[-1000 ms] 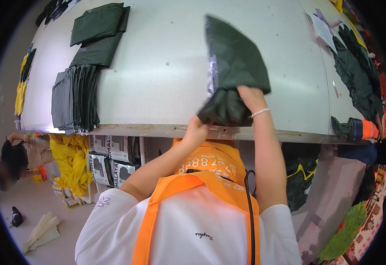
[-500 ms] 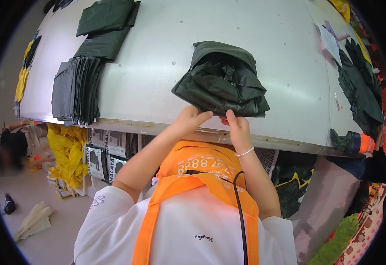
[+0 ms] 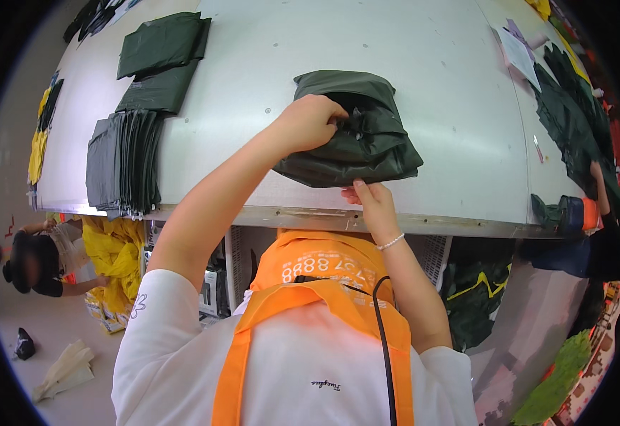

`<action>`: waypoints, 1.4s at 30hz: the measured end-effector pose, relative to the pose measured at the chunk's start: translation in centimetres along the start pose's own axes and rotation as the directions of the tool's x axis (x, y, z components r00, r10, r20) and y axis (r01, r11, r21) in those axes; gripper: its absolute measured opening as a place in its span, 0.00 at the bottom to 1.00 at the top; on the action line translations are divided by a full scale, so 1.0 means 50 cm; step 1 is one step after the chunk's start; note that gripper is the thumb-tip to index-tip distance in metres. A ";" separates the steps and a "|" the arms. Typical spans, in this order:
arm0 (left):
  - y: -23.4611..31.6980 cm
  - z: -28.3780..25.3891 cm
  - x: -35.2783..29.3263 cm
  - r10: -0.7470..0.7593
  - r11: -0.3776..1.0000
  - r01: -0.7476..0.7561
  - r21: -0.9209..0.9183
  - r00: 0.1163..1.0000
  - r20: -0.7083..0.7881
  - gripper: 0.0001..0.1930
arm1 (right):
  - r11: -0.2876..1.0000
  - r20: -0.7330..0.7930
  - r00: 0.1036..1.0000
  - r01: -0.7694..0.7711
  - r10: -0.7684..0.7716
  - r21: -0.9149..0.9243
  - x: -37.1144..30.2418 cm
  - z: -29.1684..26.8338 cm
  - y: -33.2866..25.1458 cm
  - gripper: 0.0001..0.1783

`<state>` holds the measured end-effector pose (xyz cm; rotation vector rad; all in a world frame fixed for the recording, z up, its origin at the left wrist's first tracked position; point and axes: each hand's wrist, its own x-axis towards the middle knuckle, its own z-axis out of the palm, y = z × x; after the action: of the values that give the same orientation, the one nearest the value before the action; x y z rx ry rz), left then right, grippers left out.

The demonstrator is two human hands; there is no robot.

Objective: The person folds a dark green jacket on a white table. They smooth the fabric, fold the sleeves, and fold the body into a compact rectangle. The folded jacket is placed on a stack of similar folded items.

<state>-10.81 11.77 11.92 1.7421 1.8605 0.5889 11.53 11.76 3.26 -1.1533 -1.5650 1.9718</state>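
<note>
A dark green, glossy fabric bundle (image 3: 377, 153), folded like a pouch with an open mouth, lies near the front edge of the white table (image 3: 459, 177). Crumpled fabric shows inside the mouth. My left hand (image 3: 311, 122) reaches over its left side, fingers curled and pinching at the fabric in the opening; the fingertips are partly hidden. At the bundle's near edge, my right hand (image 3: 374, 202) grips the fabric, thumb on top and fingers below.
To the left are a row of folded dark green pieces (image 3: 122, 160) and flat dark green bundles (image 3: 157, 46). Dark green fabric (image 3: 569, 117) and a paper sheet (image 3: 517, 57) lie at right. Yellow fabric (image 3: 115, 259) hangs below the table. Other people are at both sides.
My left hand has left the bundle's near edge and moved up and forward to its open mouth. My right hand remains at the near edge.
</note>
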 end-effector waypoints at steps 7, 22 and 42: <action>-0.021 -0.002 0.034 0.379 0.915 -0.391 -0.097 0.918 -0.118 0.20 | 0.999 0.018 0.999 0.042 -0.042 -0.019 0.001 0.000 -0.011 0.20; -0.015 0.030 0.117 0.265 0.776 -0.295 0.557 0.955 0.136 0.04 | 0.997 0.023 0.999 0.028 -0.029 0.065 0.002 0.005 -0.018 0.18; 0.087 -0.056 -0.017 0.219 0.865 -0.255 0.431 0.967 0.132 0.51 | 0.982 0.044 0.984 0.177 -0.174 -0.062 0.036 -0.005 -0.100 0.19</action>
<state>-9.20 11.37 16.90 2.2794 1.8380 0.1758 9.71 14.78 7.25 -0.9700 -1.7010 1.8503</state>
